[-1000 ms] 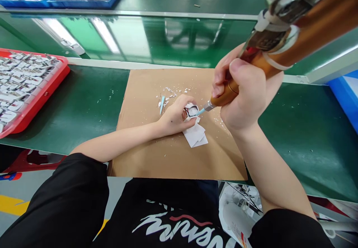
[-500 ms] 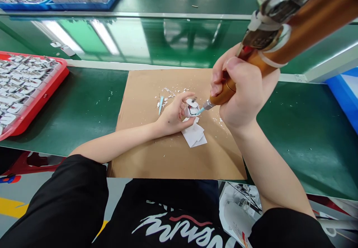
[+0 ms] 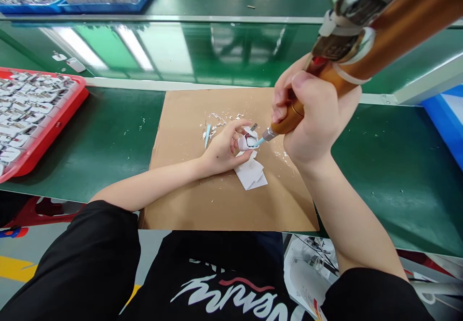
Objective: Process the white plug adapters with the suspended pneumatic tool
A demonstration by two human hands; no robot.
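Note:
My left hand (image 3: 227, 148) is closed around a small white plastic housing (image 3: 244, 142), gripping it between thumb and fingers over the cardboard. Its top is open, and a white piece with a small metal end (image 3: 253, 127) sticks up at its far side. In my right hand (image 3: 313, 113) is a thick orange glue dispenser (image 3: 287, 120), my fingers wrapped around its lower barrel. The dispenser's pale blue nozzle tip (image 3: 259, 142) is at the housing's opening; whether it touches the inside I cannot tell. White paper pieces (image 3: 250, 175) lie just below the housing.
A cardboard sheet (image 3: 188, 205) covers the bench's middle, with white scraps and a loose blue tip (image 3: 207, 135) on it. A red tray (image 3: 72, 108) of white parts stands left, blue trays (image 3: 141, 5) on the back shelf. Two white pieces (image 3: 75, 64) lie behind the red tray.
The white piece in the housing has turned, so its metal end now points up and right. Both hands and the dispenser have stayed nearly in place.

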